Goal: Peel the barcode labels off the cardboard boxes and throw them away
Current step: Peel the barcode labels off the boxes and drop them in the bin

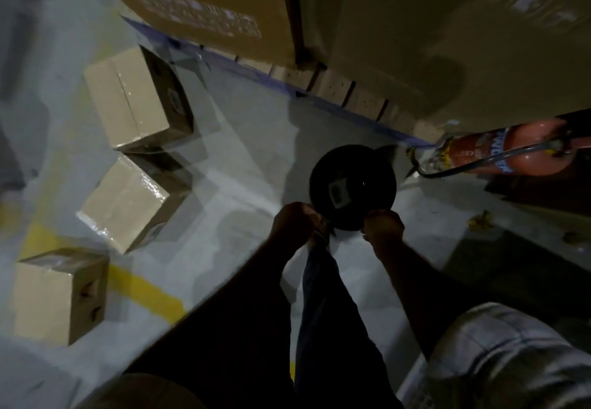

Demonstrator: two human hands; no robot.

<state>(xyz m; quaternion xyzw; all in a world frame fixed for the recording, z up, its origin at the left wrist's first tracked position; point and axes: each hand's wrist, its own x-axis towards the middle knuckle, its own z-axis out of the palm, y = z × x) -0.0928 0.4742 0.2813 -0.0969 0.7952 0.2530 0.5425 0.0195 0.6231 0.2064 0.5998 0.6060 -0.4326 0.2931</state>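
Above the grey floor (256, 159), the left hand (295, 221) and the right hand (383, 224) were at the near rim of a black bin (361, 165). Both had curled fingers, but it was too dark to tell what they gripped. A pale label (339, 192) lay inside the bin. On the left stood a far box (128, 98), a middle box (124, 200) and a near box (54, 293).

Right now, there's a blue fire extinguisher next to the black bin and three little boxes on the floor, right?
No: the head view shows a red fire extinguisher next to the black bin, not a blue one. The three little boxes are on the floor.
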